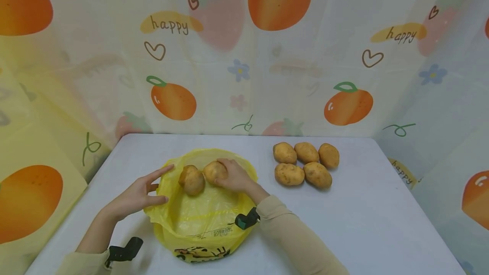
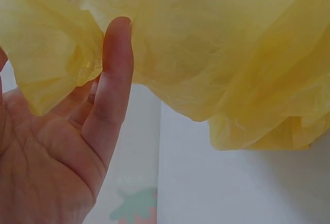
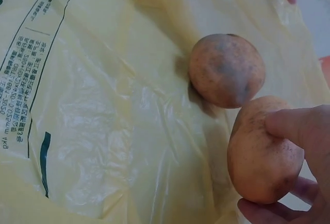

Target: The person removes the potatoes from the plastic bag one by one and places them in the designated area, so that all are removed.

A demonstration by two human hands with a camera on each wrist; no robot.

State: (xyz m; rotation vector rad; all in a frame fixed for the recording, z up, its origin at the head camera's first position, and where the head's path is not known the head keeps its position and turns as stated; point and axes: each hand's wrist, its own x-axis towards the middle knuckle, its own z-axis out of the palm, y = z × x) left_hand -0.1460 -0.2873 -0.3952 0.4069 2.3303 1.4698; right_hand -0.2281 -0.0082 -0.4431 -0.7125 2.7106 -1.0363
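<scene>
A yellow plastic bag stands wide open on the table, its top edge spread into a round mouth. Inside it my right hand grips a potato, thumb on one side and fingers curled round the other. Close beside that one, another potato lies against the bag's inner surface. My left hand is at the bag's left rim, fingers spread and mostly straight, touching the thin plastic. In the left wrist view one extended finger rests along a fold of the bag.
To the right of the bag, several potatoes lie in two rows on the white table. A curtain printed with fruit hangs behind the table and along both sides. Small black cameras are worn at both wrists.
</scene>
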